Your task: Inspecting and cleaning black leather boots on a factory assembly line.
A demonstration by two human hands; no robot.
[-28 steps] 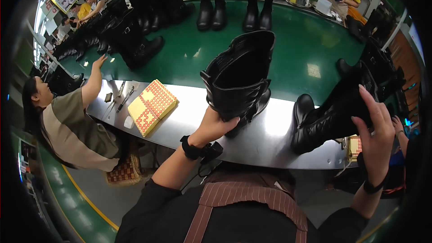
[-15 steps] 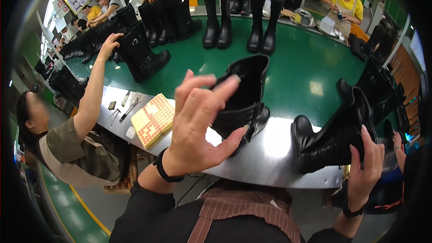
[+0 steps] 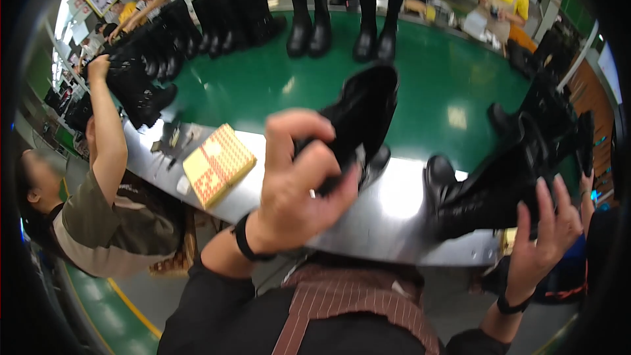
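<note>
A tall black boot [image 3: 368, 108] stands at the table's near edge in front of me, its shaft top toward me. My left hand [image 3: 296, 181] is closed at the near side of that shaft, fingers curled and thumb against it; the hand hides part of the boot. A second black boot [image 3: 486, 200] leans to the right, its toe to the left on the metal edge. My right hand [image 3: 545, 240] is beside its shaft with the fingers stretched out and apart; whether the fingertips touch it I cannot tell.
A yellow box with red print [image 3: 219, 164] lies on the metal edge [image 3: 394, 223] at left, near small tools. To my left a co-worker's arm [image 3: 112, 128] reaches to black boots [image 3: 135, 92]. More boots [image 3: 309, 20] line the green table's far side.
My left hand's fingers have curled in at the boot shaft. My right hand's fingers have spread at the other boot. The co-worker at left has moved a boot further left.
</note>
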